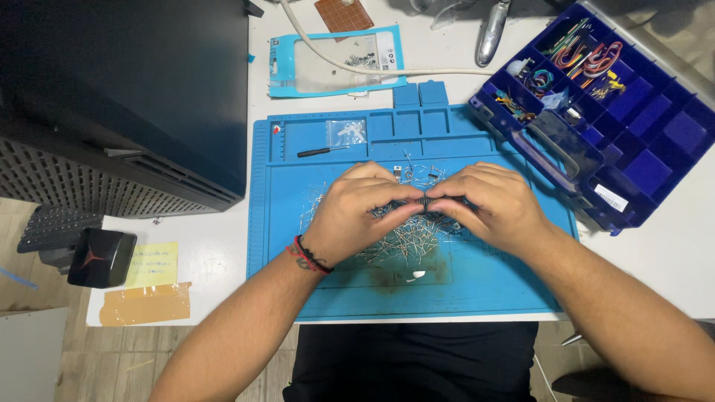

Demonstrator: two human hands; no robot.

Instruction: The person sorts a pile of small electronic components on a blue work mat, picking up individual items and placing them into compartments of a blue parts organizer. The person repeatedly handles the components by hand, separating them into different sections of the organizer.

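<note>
My left hand [357, 212] and my right hand [488, 201] meet over the middle of a blue work mat [477, 286]. Between their fingertips they pinch one small dark part [426, 201]. Under and around both hands lies a heap of small wire-legged electronic parts [406, 242]. A red and black band circles my left wrist. What the palms cover is hidden.
A black computer case [123, 97] stands at the left. A small screwdriver [322, 151] and a clear bag [347, 132] lie in the mat's top trays. A blue compartment box [596, 97] with coloured wires sits at the right. A blue packet [339, 63] lies behind.
</note>
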